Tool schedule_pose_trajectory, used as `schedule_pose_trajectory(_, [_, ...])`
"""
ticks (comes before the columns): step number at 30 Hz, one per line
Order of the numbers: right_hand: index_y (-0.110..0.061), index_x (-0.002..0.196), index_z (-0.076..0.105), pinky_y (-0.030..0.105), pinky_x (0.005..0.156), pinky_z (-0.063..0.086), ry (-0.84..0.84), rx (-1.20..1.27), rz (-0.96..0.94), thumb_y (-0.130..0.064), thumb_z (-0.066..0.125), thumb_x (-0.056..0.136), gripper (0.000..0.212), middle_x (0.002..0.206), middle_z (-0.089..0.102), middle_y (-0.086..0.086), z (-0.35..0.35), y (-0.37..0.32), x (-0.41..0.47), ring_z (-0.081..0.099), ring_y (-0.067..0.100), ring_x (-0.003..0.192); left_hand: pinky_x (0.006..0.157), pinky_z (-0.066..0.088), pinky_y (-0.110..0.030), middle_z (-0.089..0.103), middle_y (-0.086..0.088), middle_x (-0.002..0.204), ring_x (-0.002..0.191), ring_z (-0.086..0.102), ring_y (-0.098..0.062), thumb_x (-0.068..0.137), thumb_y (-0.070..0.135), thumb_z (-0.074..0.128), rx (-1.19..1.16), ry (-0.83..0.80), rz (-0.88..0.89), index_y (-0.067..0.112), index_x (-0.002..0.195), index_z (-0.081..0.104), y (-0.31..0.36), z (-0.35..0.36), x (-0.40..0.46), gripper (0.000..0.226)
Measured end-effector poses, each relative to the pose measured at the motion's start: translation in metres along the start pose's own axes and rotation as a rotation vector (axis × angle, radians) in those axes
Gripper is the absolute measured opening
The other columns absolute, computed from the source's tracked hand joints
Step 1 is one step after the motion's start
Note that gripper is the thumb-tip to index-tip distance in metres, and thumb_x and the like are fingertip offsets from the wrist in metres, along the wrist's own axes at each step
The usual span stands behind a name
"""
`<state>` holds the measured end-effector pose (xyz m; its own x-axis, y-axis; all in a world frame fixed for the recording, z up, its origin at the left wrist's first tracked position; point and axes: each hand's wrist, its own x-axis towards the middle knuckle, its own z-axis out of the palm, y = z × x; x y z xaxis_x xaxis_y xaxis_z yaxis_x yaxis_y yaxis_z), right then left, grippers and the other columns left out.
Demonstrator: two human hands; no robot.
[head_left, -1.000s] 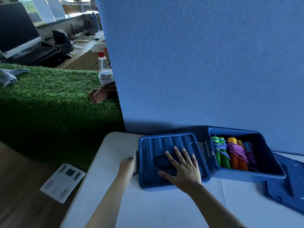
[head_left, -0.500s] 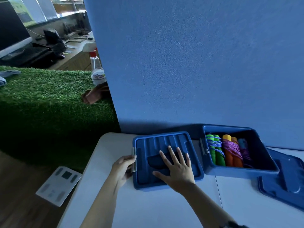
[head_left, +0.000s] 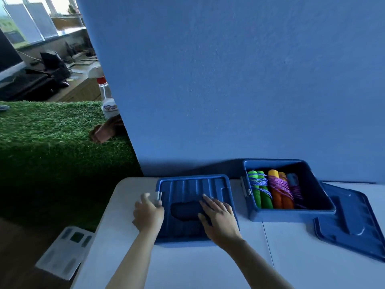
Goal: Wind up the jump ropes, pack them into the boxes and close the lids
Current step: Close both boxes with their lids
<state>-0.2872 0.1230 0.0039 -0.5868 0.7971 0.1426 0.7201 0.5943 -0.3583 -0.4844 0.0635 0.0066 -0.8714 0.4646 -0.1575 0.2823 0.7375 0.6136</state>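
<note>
On the white table (head_left: 187, 265), the right hand (head_left: 220, 217) lies flat, fingers straight, pressing the ribbed blue plastic lid (head_left: 187, 188) onto its box so it seats. The left hand (head_left: 148, 213) curls at the lid's grey side latch (head_left: 158, 196), probably to snap it. Farther right, the open blue box (head_left: 291, 213) holds 3 wound ropes (head_left: 270, 188); its loose lid (head_left: 352, 222) waits beside it.
</note>
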Motion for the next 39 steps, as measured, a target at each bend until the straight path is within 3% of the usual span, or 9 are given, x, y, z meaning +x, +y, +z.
schedule_pose_trajectory(3, [-0.013,0.113,0.065,0.035,0.091,0.045,0.215,0.212,0.243,-0.029,0.059,0.08,0.037,0.124,0.062,0.003,-0.002,0.026,-0.004,0.06,0.025,0.109,0.091,0.043,-0.058,0.054,-0.018,0.134,0.121,0.051,-0.039,0.081,0.02,0.073,0.187,0.109,0.461,0.008,0.135,0.05,0.018,0.03,-0.025,0.06])
schedule_pose_trajectory(7, [-0.003,0.126,0.052,0.037,0.102,0.038,0.114,0.402,0.525,-0.033,0.07,0.081,0.056,0.13,0.051,0.013,-0.002,0.047,-0.011,0.045,0.03,0.122,0.105,0.019,-0.07,0.034,-0.003,0.154,0.141,0.034,-0.021,0.095,0.045,0.042,0.365,-0.163,0.85,0.044,0.147,0.028,0.033,0.071,-0.062,0.054])
schedule_pose_trajectory(11, [-0.006,0.124,0.05,0.03,0.088,0.042,-0.109,0.669,0.776,-0.041,0.067,0.083,0.057,0.119,0.058,0.011,-0.009,0.048,-0.008,0.054,0.026,0.114,0.109,-0.017,-0.058,-0.005,0.014,0.159,0.145,-0.008,-0.006,0.09,0.058,0.0,0.497,-0.197,0.831,0.066,0.138,0.003,0.036,0.077,-0.066,0.049])
schedule_pose_trajectory(13, [-0.011,0.095,0.061,0.028,0.068,0.046,-0.16,0.725,0.774,-0.04,0.067,0.083,0.032,0.088,0.064,0.003,-0.012,0.049,-0.007,0.061,0.022,0.088,0.109,-0.018,-0.056,-0.004,0.014,0.159,0.146,-0.006,-0.006,0.089,0.059,-0.001,0.474,-0.185,0.815,0.066,0.139,0.007,0.036,0.076,-0.068,0.051])
schedule_pose_trajectory(16, [-0.015,0.072,0.052,0.018,0.048,0.034,0.004,0.66,0.745,-0.034,0.077,0.074,0.032,0.067,0.054,-0.004,-0.019,0.05,-0.006,0.052,0.015,0.065,0.109,-0.019,-0.057,-0.009,0.014,0.158,0.148,-0.006,-0.009,0.089,0.06,-0.005,0.518,-0.212,0.806,0.064,0.141,0.005,0.038,0.073,-0.069,0.053])
schedule_pose_trajectory(26, [-0.005,0.065,0.061,0.028,0.057,0.032,0.315,0.519,0.525,-0.004,0.056,0.088,0.024,0.061,0.052,0.004,-0.011,0.045,-0.012,0.05,0.024,0.062,0.107,-0.023,-0.058,-0.018,0.011,0.159,0.145,-0.019,-0.01,0.08,0.061,-0.027,0.532,-0.258,0.809,0.057,0.145,0.001,0.041,0.069,-0.073,0.071])
schedule_pose_trajectory(31, [0.005,0.084,0.057,0.033,0.061,0.037,0.142,0.312,0.317,0.004,0.045,0.083,0.012,0.082,0.048,0.012,-0.006,0.036,-0.014,0.052,0.036,0.071,0.106,-0.022,-0.06,-0.023,0.01,0.157,0.139,-0.029,-0.009,0.084,0.058,-0.019,0.561,-0.284,0.821,0.057,0.145,-0.005,0.041,0.069,-0.069,0.062])
schedule_pose_trajectory(34, [0.002,0.086,0.056,0.033,0.064,0.038,0.095,0.291,0.327,0.003,0.045,0.084,0.011,0.084,0.046,0.009,-0.008,0.038,-0.012,0.054,0.038,0.077,0.109,-0.017,-0.06,-0.018,0.009,0.155,0.145,-0.018,-0.012,0.085,0.056,-0.011,0.517,-0.324,0.832,0.053,0.147,0.006,0.04,0.069,-0.067,0.064])
schedule_pose_trajectory(39, [-0.012,0.085,0.067,0.036,0.064,0.044,0.17,-0.031,0.257,-0.022,0.042,0.078,0.028,0.074,0.061,0.0,-0.008,0.045,-0.02,0.059,0.027,0.073,0.109,0.013,-0.059,0.038,-0.005,0.152,0.141,0.034,-0.032,0.091,0.056,0.034,0.401,-0.2,0.754,0.043,0.136,0.049,0.02,0.068,-0.093,0.049])
